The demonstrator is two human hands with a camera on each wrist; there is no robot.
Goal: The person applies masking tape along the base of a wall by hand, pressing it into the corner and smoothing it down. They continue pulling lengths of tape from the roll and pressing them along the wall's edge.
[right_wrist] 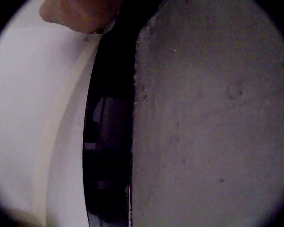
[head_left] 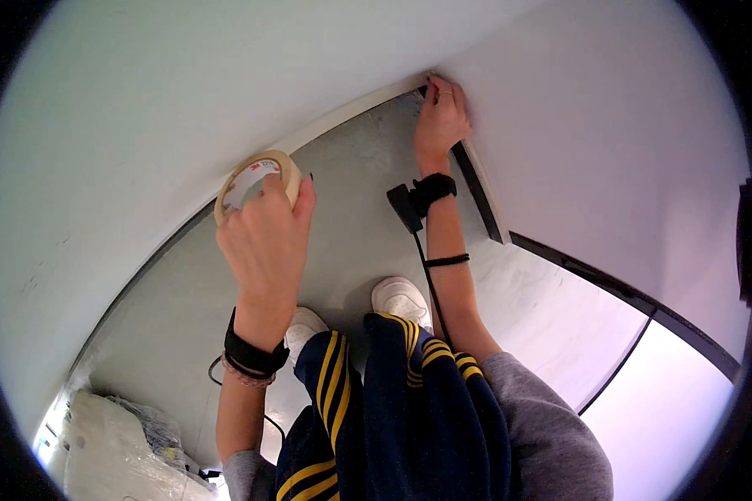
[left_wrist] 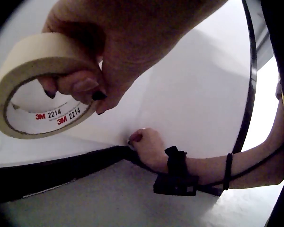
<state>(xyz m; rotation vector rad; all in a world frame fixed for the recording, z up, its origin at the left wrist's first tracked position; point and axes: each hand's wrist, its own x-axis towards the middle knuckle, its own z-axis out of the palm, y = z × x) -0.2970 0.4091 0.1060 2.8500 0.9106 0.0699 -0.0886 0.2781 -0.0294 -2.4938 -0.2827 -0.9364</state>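
Note:
My left hand [head_left: 263, 246] grips a roll of beige masking tape [head_left: 292, 177], its fingers hooked through the core, where "3M 2214" is printed in the left wrist view. From the roll a strip of tape [right_wrist: 57, 118] runs along the foot of the white wall to the corner. There my right hand [head_left: 443, 125] has its fingers curled, with thumb and fingertips pinched at the strip's far end. In the right wrist view only part of a finger [right_wrist: 80, 14] shows, right at the strip's end; the fingertips' contact is hidden.
Black baseboard [right_wrist: 109, 156] edges the grey floor [head_left: 342, 217] below the white walls. Two white shoes [head_left: 399, 296] stand near the corner. Plastic-wrapped material [head_left: 117, 442] lies at lower left. A cable [head_left: 430, 284] trails from the black wrist camera [head_left: 405, 207].

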